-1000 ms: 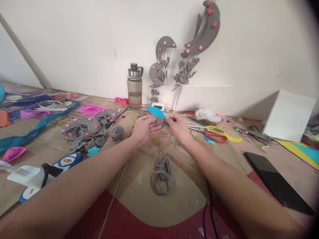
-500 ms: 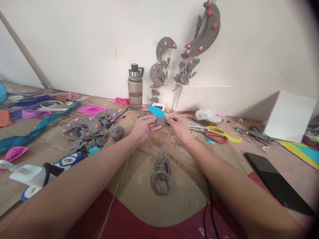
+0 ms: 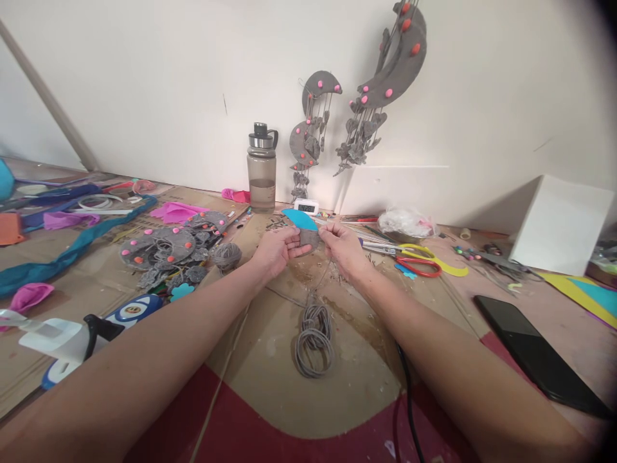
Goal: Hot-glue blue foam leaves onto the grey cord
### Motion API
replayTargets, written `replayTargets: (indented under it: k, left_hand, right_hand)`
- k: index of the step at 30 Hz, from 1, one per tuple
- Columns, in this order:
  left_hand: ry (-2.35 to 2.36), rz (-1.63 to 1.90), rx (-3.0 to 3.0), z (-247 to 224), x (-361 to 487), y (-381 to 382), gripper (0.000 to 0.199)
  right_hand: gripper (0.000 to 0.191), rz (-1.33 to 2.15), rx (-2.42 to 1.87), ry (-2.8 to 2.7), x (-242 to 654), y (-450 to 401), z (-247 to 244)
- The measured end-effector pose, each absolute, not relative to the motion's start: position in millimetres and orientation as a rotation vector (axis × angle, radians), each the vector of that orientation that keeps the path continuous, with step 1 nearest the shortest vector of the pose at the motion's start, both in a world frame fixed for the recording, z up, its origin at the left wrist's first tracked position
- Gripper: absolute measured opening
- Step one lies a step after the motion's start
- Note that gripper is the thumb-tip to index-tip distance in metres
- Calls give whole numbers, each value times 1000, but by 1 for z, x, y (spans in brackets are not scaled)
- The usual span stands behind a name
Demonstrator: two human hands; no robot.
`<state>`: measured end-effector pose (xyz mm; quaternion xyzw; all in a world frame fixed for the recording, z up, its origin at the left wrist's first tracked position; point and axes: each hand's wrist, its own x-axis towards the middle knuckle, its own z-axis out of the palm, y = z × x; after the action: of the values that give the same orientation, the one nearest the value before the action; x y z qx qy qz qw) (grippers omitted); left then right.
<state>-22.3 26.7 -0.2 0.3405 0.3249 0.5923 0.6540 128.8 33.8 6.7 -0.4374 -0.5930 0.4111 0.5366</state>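
Note:
My left hand (image 3: 278,252) holds a small crescent piece (image 3: 299,220), bright blue at its upper left and wrapped in grey yarn at its lower right. My right hand (image 3: 341,247) is closed at the right edge of the piece, thumb and fingertips pinched on the grey yarn. A strand of yarn (image 3: 324,275) hangs from there to a loose grey coil (image 3: 314,341) on the cardboard. A ball of grey yarn (image 3: 226,256) lies left of my left hand.
A water bottle (image 3: 261,170) and small clock (image 3: 306,206) stand behind. Crescent hangings (image 3: 400,74) are on the wall. Scissors (image 3: 418,260) and a phone (image 3: 535,354) lie right; a glue gun (image 3: 91,334) and decorated crescents (image 3: 159,247) lie left.
Both hands and the crescent piece have shifted slightly left and down, and more of the small clock shows behind them. The yarn coil has not moved.

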Motion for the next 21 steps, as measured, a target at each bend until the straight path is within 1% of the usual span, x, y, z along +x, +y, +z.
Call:
replayTargets:
  k: [8, 21]
  left_hand:
    - [777, 1355, 753, -4, -19, 21, 11]
    - [774, 1347, 784, -5, -19, 20, 14]
  right_hand:
    - [18, 656, -1149, -1435, 119, 16, -3]
    - [14, 667, -1141, -1376, 114, 8, -8]
